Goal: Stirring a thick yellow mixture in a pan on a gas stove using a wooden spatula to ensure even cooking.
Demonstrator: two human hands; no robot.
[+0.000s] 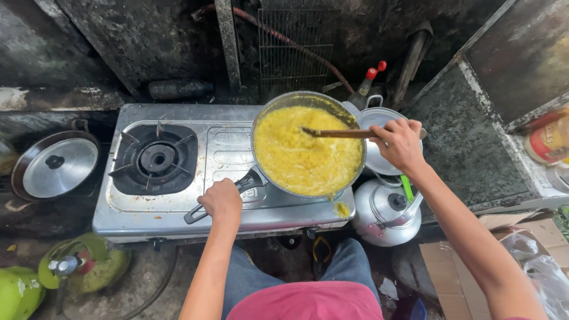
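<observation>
A metal pan (264, 121) full of yellow mash (302, 154) sits on the right burner of a steel two-burner stove (225, 148). My left hand (221, 201) grips the pan's dark handle (248, 182) at the stove's front. My right hand (400, 143) holds a wooden spatula (338, 133) whose tip is in the yellow food. A blob of yellow food (342, 209) lies on the stove's front right corner.
The left burner (155, 158) is bare. A lidded pan (54, 164) sits to the left, a metal kettle (386, 212) and a lid (379, 118) to the right. Green gas cylinders (83, 266) stand on the floor at the lower left; cardboard (521, 237) lies at the right.
</observation>
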